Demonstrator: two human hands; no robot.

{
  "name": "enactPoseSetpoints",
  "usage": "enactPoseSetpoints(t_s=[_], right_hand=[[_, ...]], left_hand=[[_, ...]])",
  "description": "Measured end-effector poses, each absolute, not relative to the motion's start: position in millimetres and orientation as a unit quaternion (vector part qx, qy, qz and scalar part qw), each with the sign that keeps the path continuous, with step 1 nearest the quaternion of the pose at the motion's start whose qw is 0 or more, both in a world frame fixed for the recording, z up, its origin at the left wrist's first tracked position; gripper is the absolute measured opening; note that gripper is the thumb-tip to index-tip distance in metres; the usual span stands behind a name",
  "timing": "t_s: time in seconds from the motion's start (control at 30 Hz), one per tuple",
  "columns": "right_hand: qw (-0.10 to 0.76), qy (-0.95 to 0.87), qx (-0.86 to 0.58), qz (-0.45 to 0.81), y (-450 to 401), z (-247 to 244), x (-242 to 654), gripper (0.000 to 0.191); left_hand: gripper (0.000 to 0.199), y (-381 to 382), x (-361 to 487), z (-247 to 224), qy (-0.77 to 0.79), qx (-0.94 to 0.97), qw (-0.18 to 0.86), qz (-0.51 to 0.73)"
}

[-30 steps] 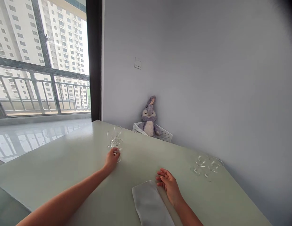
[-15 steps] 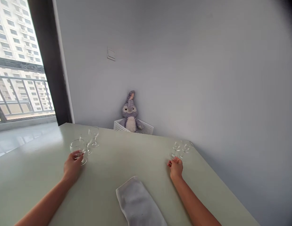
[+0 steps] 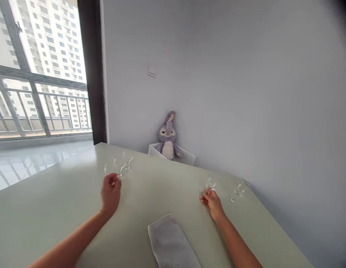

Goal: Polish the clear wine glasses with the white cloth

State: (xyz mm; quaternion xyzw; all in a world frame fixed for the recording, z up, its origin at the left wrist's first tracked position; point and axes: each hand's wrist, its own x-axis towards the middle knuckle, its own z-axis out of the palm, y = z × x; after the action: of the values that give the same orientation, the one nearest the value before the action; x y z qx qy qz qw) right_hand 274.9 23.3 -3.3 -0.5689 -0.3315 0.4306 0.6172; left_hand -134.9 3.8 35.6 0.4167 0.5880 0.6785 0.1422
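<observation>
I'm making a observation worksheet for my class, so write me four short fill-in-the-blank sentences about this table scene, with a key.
1. The window is nearer to the hand on the person's ____ side.
2. The right hand holds a glass, while the number of hands on the glass beside the far right corner is ____.
3. The colour of the basket holding the plush toy is ____.
4. The cloth on the table is coloured ____.

Missing words: left; zero; white; grey.

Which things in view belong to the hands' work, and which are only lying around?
In use:
left glass, at left hand
right glass, in right hand
probably the other stemmed glasses

Apparently lying about:
grey cloth
plush toy
white basket
</observation>
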Motion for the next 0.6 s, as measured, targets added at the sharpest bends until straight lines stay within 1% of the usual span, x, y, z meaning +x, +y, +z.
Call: enactPoseSetpoints(t_s=[0.1,0.17,0.23,0.3,0.37,0.4,0.43,0.47,0.57,0.6], right_hand=[[0.567,-0.380,-0.555,0.476,10.6,-1.3,238.5,0.046],[0.524,-0.424,-0.532,0.513,0.5,2.2,213.9,0.053],[0.489,-0.459,-0.504,0.545,-10.3,6.2,193.4,0.062],[0.465,-0.476,-0.484,0.568,-21.0,9.1,180.3,0.071],[0.453,-0.478,-0.474,0.585,-30.8,10.5,175.1,0.076],[0.451,-0.476,-0.471,0.590,-35.2,10.8,175.0,0.077],[0.450,-0.472,-0.470,0.595,-39.1,10.9,176.3,0.078],[0.452,-0.467,-0.469,0.598,-42.6,10.9,178.6,0.078],[0.456,-0.452,-0.476,0.601,-50.6,10.2,190.6,0.074],[0.459,-0.446,-0.479,0.601,-52.5,9.6,196.5,0.072]], left_hand=[[0.026,4.8,-92.2,30.1,0.534,0.529,0.264,0.605],[0.033,7.5,-64.3,24.9,0.512,0.567,0.371,0.528],[0.043,10.0,-39.6,19.0,0.509,0.568,0.456,0.459],[0.056,11.9,-19.3,12.3,0.518,0.556,0.493,0.424],[0.066,13.6,-3.5,5.1,0.528,0.549,0.495,0.417],[0.067,14.6,2.7,1.6,0.531,0.548,0.493,0.418],[0.065,15.9,7.9,-1.6,0.532,0.546,0.493,0.419],[0.058,17.7,11.8,-4.4,0.533,0.543,0.495,0.420],[0.029,27.0,13.8,-8.5,0.537,0.526,0.504,0.424],[0.023,32.0,10.5,-8.4,0.539,0.518,0.506,0.429]])
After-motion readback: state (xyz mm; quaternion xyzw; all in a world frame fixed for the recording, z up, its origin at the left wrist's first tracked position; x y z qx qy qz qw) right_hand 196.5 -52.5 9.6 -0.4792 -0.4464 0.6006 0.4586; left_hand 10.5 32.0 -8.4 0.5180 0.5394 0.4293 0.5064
